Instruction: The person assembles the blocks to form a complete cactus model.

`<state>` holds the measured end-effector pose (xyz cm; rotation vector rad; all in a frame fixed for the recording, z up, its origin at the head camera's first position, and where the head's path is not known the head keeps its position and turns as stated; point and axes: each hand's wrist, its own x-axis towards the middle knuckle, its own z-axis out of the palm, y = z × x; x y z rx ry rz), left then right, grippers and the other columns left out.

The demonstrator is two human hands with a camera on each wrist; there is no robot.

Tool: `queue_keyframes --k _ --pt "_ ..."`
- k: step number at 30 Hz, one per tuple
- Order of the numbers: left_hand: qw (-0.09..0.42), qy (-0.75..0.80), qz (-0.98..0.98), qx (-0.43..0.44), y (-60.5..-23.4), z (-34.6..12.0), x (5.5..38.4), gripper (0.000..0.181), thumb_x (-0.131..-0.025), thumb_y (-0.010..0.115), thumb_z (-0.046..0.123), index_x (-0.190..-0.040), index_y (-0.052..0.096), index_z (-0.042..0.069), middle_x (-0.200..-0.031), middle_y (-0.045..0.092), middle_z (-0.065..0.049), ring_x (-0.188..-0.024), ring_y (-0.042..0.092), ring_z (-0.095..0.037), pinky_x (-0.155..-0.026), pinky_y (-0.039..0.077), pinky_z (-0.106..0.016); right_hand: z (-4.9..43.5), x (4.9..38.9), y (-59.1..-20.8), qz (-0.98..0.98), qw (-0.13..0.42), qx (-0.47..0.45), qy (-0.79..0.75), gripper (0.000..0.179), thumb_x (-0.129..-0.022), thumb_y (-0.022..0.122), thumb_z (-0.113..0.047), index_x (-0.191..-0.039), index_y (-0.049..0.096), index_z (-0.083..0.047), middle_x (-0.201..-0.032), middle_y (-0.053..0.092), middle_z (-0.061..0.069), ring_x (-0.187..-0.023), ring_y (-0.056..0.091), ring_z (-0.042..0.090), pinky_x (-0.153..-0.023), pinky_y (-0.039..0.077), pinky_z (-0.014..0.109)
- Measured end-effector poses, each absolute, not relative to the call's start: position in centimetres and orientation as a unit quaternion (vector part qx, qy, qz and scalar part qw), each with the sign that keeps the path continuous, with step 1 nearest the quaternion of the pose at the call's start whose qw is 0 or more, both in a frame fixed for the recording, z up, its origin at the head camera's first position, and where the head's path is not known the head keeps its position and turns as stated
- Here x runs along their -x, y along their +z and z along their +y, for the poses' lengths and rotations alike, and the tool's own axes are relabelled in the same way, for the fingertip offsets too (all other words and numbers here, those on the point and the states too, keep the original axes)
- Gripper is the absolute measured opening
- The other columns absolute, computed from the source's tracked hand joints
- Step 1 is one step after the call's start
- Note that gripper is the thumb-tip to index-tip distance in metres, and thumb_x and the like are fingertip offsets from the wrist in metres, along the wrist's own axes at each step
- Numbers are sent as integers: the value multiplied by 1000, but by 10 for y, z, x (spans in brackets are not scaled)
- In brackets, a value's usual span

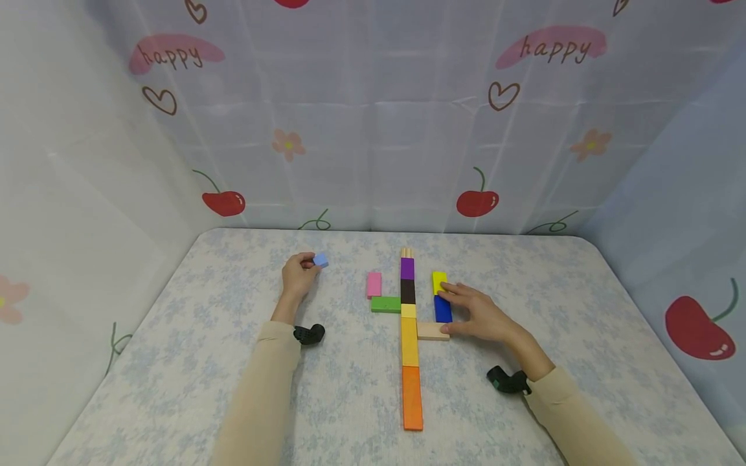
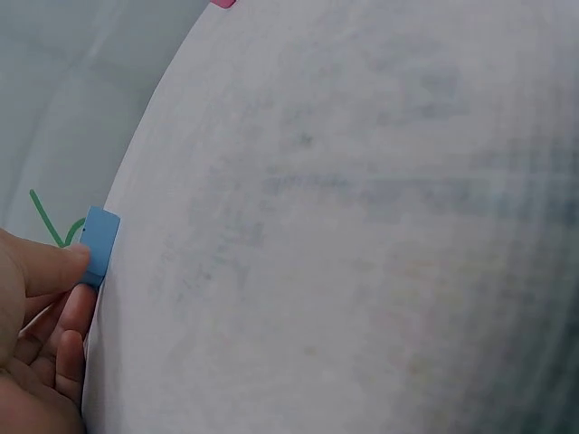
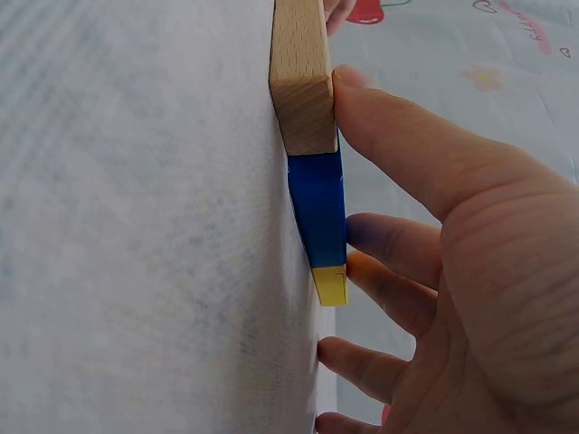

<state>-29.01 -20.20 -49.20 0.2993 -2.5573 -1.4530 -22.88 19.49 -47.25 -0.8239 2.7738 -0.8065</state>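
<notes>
Between thumb and fingers, my left hand (image 1: 299,274) pinches a small light blue block (image 1: 321,260) at the left of the table; the left wrist view shows the same block (image 2: 99,244) by the table edge. My right hand (image 1: 481,313) lies spread over three blocks. Its thumb touches the end of a plain wooden block (image 1: 432,331), and other fingertips rest on or beside the dark blue block (image 1: 443,309) and the yellow block (image 1: 439,282). In the right wrist view these wooden (image 3: 303,81), blue (image 3: 317,208) and yellow (image 3: 331,286) blocks lie end to end.
A straight column of flat blocks runs down the middle: purple (image 1: 407,268), black (image 1: 408,291), yellow-orange (image 1: 410,340) and orange (image 1: 412,398). Left of it, a green block (image 1: 386,304) touches the column and a pink block (image 1: 374,285) adjoins the green one. A printed curtain (image 1: 373,129) hangs behind.
</notes>
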Motion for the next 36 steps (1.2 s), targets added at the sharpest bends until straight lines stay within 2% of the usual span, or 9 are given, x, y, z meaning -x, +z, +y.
queue_keyframes --k 11,19,36 --pt "100 -514 -844 -118 -488 -199 291 34 -91 63 3 -125 63 -1 -108 63 -21 -99 60 -31 -84 51 -37 195 229 -472 923 74 268 -265 76 -81 78 -41 -142 50 -5 -154 39 15 -143 28 45 -111 22 69" --pt "84 -552 -823 -102 -481 -186 293 33 -92 64 5 -125 64 1 -116 64 -21 -107 60 -31 -91 53 -39 197 230 -473 923 73 268 -265 76 -81 78 -41 -142 50 -5 -154 40 16 -143 29 46 -111 22 69" --pt "27 -589 -806 -59 -477 -129 300 31 -91 65 4 -122 67 5 -113 64 -16 -102 59 -27 -81 51 -30 196 228 -474 922 65 275 -264 76 -82 77 -41 -142 51 -4 -153 41 17 -142 30 46 -110 23 69"
